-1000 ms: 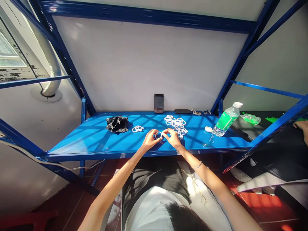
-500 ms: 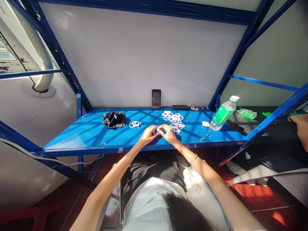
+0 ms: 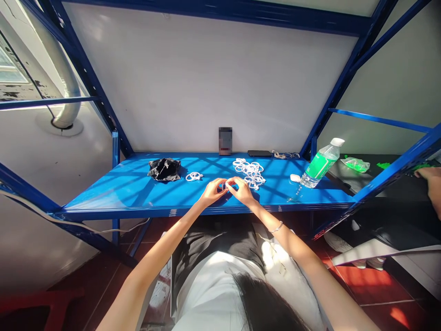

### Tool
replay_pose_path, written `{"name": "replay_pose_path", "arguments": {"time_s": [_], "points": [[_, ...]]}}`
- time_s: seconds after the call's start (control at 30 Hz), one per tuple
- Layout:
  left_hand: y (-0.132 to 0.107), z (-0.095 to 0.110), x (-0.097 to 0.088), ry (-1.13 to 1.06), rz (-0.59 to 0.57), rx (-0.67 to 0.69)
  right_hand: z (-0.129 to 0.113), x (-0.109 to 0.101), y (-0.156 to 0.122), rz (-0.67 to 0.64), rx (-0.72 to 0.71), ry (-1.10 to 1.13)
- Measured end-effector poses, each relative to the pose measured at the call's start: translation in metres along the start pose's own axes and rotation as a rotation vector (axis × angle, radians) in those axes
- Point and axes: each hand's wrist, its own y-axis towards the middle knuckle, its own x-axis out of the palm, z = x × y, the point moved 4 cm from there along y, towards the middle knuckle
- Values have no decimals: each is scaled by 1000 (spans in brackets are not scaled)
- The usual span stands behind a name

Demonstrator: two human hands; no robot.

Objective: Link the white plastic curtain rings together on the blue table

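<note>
Over the front part of the blue shelf (image 3: 151, 195), my left hand (image 3: 212, 191) and my right hand (image 3: 242, 190) meet with their fingertips together. Both are closed in a pinch around a small whitish piece (image 3: 224, 186), mostly covered by the fingers, so its shape is unclear. Just beyond my right hand lies a pile of white plastic ring-like pieces (image 3: 251, 172), linked or tangled together. A smaller group of the same white rings (image 3: 194, 176) rests to the left of my left hand.
A crumpled black plastic bag (image 3: 164, 169) sits at left. A dark upright device (image 3: 225, 141), a black phone (image 3: 259, 153) and a cable (image 3: 285, 155) are along the back. A tilted water bottle (image 3: 323, 163) and a white case (image 3: 295, 178) stand right. Another person's hand (image 3: 430, 177) shows far right.
The view has shifted slightly. Both hands stay pinched together in nearly the same place, with only small finger movement. The objects on the shelf have not moved.
</note>
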Motion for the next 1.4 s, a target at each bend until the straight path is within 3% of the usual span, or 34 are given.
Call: {"name": "replay_pose_path", "arguments": {"time_s": [0.6,1.07,1.4], "points": [[-1,7,-3,-43,32,-64,-8,-3,1,15,-77,-42],[-1,20,-9,78,100,64,-3,-2,0,13,-66,-14],[-2,18,-13,59,127,72,0,-2,1,9,-17,60]]}}
